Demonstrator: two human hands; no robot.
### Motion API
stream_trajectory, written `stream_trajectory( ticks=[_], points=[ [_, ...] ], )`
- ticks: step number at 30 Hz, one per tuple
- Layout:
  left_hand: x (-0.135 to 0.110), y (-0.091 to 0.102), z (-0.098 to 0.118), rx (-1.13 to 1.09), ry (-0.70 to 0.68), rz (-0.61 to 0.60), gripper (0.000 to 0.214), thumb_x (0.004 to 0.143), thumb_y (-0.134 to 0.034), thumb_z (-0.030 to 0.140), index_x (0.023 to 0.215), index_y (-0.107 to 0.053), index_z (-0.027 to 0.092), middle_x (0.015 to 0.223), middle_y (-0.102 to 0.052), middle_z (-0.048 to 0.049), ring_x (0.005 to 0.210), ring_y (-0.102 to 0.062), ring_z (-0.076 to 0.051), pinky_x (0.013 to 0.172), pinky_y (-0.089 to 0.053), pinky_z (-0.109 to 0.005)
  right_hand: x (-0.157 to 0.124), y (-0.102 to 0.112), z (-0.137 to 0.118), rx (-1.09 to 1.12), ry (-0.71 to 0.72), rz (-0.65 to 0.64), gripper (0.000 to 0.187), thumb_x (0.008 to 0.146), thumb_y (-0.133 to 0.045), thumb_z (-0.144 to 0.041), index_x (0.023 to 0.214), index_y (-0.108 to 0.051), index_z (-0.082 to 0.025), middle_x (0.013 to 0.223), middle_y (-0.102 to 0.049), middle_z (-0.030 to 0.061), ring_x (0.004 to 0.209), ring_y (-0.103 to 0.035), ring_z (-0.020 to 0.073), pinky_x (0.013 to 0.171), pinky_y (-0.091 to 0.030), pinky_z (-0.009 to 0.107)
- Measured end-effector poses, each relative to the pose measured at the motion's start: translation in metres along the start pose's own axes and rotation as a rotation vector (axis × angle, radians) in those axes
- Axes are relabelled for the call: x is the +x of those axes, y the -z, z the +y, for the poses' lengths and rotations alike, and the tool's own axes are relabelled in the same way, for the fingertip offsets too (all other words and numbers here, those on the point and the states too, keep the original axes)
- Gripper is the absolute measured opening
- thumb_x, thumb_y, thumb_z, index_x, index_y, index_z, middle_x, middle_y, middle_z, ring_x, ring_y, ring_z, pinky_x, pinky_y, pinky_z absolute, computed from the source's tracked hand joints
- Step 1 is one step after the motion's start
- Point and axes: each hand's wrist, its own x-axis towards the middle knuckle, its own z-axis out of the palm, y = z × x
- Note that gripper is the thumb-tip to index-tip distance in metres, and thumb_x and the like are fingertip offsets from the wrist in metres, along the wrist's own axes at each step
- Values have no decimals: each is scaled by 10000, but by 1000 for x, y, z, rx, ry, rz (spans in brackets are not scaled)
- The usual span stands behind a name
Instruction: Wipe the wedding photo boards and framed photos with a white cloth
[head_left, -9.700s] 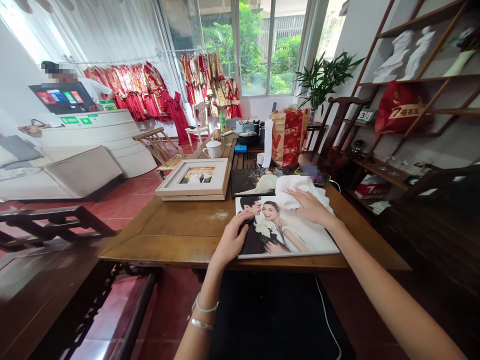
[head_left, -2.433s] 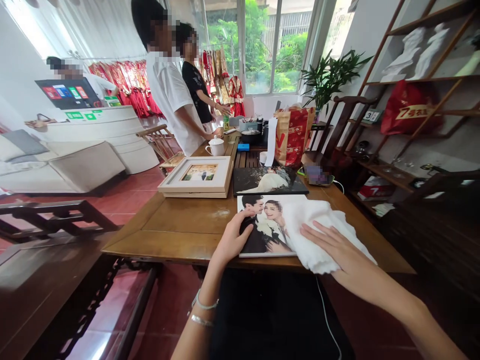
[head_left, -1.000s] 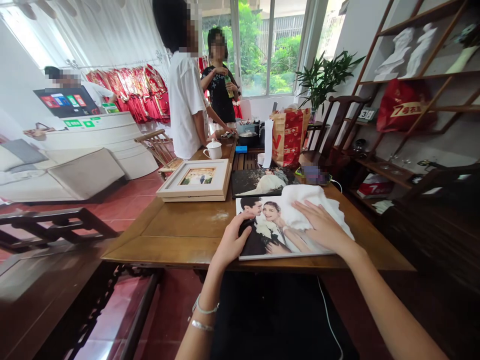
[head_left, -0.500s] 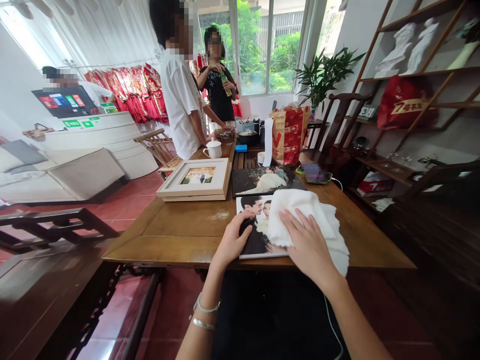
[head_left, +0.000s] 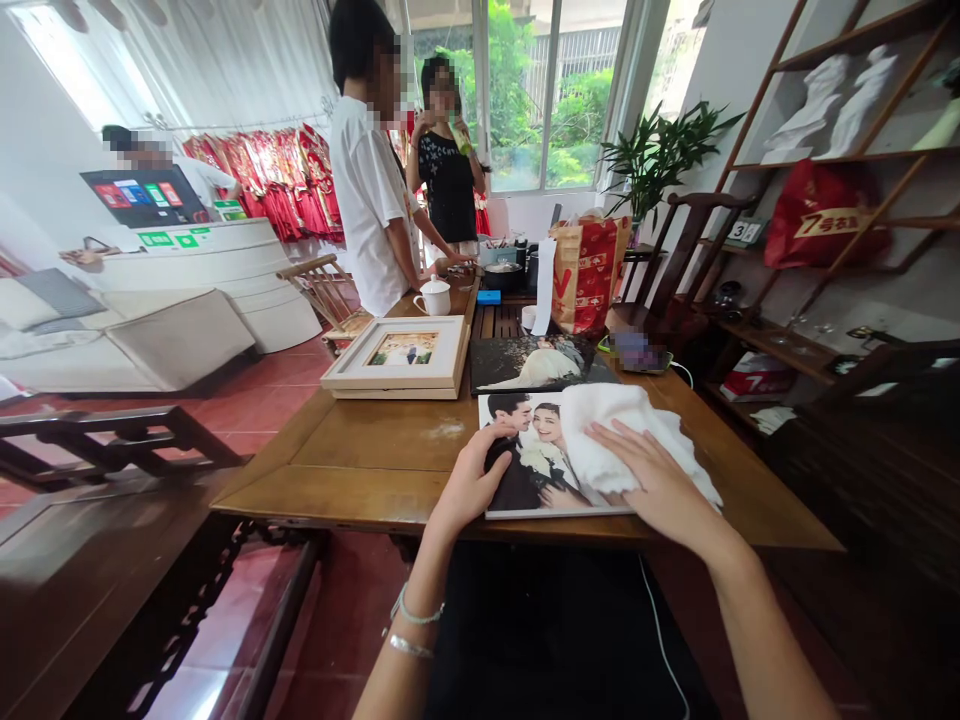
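A photo album or photo panel [head_left: 529, 490] with a picture of a couple lies flat near the table's front edge. On its left side rests my left hand [head_left: 474, 474], fingers laid on the surface and thumb apart. My right hand [head_left: 664, 485] lies flat on a white cloth [head_left: 604, 420], fingers stretched out, pressing it onto the picture's right part. The cloth hides that part and trails past the right edge. Just behind lies a dark photo panel [head_left: 506, 362] showing a white dress.
Light framed pictures [head_left: 330, 382] lie stacked at left on the wooden table [head_left: 390, 455]. Behind stand a lidded white cup [head_left: 433, 296] and a red-brown paper bag [head_left: 589, 275]. A phone [head_left: 637, 352] lies at right. Two people stand at the table's far end; another sits behind a counter.
My right hand has slid the cloth rightward, uncovering more of the picture, including the second face. My left hand stays on the left side. The far person has raised a bottle.
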Motion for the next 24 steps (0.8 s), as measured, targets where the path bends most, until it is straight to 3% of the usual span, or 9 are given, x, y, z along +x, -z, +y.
stream_trajectory(
  ticks=[4,9,17,21,24],
  points=[
    [0,0,0,-16,-5,8,293,872,-525,134,1142,-606,214,1252,-628,-84,1243,-533,-228,1110,-357,-432,43,-5,10,-77,-127,48,691,706,-443,-96,1382,-491,-230,1448,-491,50,1376,-369,278,1129,-281,521],
    [1,0,-1,-13,-5,1,291,875,-528,146,1149,-603,208,1255,-625,-89,1232,-540,-228,1107,-357,-431,53,-18,-21,-122,-198,127,630,765,-456,-150,1393,-469,-191,1453,-485,82,1381,-337,334,1124,-225,592],
    [1,0,-2,0,-13,1,303,875,-523,137,1158,-596,216,1257,-624,-82,1225,-539,-224,1108,-351,-435,-15,-22,-68,-127,6,154,880,601,-419,-7,1447,-384,-248,1493,-434,1,1420,-276,251,1165,-222,527],
    [1,-1,-1,-8,-20,12,309,869,-525,124,1154,-598,217,1250,-628,-81,1220,-544,-220,1105,-355,-431,-50,-20,-72,-77,45,138,1024,536,-392,13,1495,-265,-322,1526,-369,-52,1445,-213,235,1165,-228,550],
    [1,-1,-1,-9,-23,9,303,871,-521,122,1147,-601,219,1250,-629,-77,1226,-541,-219,1110,-351,-427,-65,-15,-63,-5,90,58,1062,529,-383,-2,1509,-195,-365,1547,-316,-75,1447,-206,233,1162,-218,569]
  ],
)
